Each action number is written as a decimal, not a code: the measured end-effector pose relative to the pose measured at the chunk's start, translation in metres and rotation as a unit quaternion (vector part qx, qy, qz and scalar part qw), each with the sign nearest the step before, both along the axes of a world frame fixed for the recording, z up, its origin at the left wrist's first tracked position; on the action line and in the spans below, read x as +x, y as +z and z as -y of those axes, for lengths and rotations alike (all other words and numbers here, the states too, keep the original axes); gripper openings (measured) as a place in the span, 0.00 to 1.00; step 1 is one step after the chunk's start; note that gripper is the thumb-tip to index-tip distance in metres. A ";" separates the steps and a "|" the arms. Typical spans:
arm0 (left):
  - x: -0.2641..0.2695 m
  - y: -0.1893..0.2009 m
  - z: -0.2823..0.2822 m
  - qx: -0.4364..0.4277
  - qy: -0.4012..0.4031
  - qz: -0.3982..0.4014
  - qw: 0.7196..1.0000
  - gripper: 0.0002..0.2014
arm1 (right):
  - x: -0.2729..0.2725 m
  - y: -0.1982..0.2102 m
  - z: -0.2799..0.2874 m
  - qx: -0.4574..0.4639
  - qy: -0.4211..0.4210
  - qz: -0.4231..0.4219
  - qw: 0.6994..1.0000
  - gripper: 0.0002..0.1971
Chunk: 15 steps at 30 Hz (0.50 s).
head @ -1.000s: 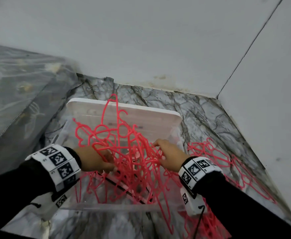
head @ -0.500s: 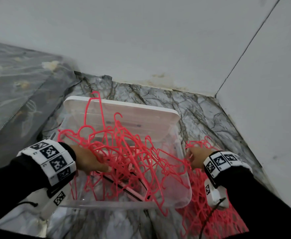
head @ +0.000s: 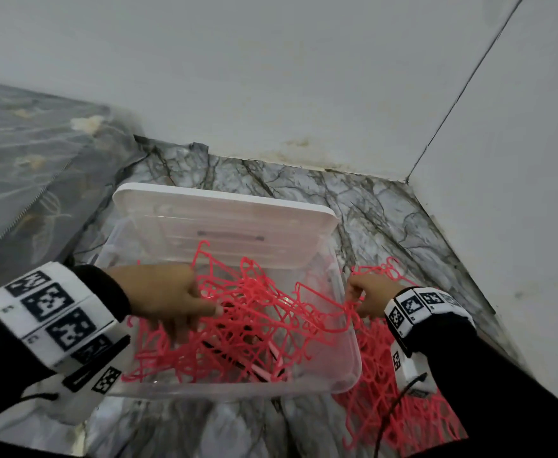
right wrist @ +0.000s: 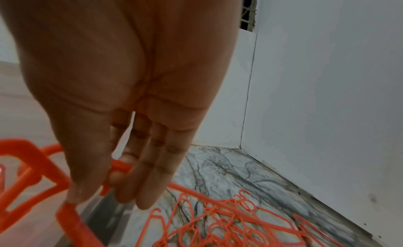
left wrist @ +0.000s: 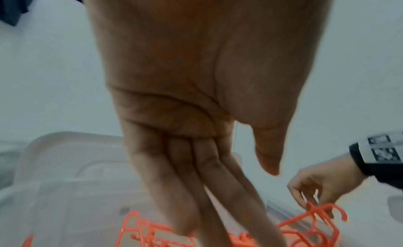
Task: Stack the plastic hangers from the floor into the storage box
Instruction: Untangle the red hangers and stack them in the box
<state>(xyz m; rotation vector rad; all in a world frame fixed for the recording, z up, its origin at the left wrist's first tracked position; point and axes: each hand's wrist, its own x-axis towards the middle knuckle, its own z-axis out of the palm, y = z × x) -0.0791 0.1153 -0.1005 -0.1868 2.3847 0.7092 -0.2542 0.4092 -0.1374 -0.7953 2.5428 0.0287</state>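
Note:
A clear plastic storage box (head: 238, 390) stands on the floor, its white lid (head: 224, 219) leaning up at the back. A tangle of pink hangers (head: 264, 322) lies inside it. My left hand (head: 172, 299) reaches over the box's left side, and its straight fingers (left wrist: 207, 199) point down onto the tangle. At the box's right rim my right hand (head: 367, 295) pinches a hanger (right wrist: 32, 157) between thumb and fingers (right wrist: 139, 181). More pink hangers (head: 403, 408) lie piled on the floor right of the box.
A grey patterned mattress (head: 23, 166) lies along the left. White walls meet in a corner (head: 406, 180) at the back right, close to the floor pile. The floor (head: 370, 209) is grey veined marble.
The bundle has sunk lower into the box. My right hand moved from the box's middle to its right rim. My left hand slid further over the box and its fingers straightened.

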 end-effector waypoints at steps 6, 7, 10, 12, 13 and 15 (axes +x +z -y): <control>-0.025 0.000 -0.032 -0.155 -0.080 -0.274 0.946 0.11 | 0.003 0.024 0.004 -0.123 -0.002 -0.006 0.992 0.13; -0.031 -0.004 -0.041 -0.138 -0.089 -0.279 0.946 0.13 | 0.006 0.028 0.006 -0.134 -0.002 -0.001 0.991 0.08; -0.048 -0.018 -0.074 -0.108 -0.120 -0.271 0.949 0.18 | 0.012 0.032 0.010 -0.152 0.015 0.001 0.988 0.05; -0.054 -0.029 -0.094 -0.126 -0.160 -0.221 0.954 0.21 | 0.012 0.036 0.010 -0.173 0.008 0.012 0.985 0.02; -0.055 -0.034 -0.102 -0.147 -0.187 -0.181 0.954 0.22 | 0.012 0.038 0.009 -0.184 0.005 0.016 0.983 0.04; -0.053 -0.041 -0.112 -0.195 -0.244 -0.119 0.943 0.22 | 0.010 0.042 0.004 -0.200 -0.004 0.012 0.980 0.05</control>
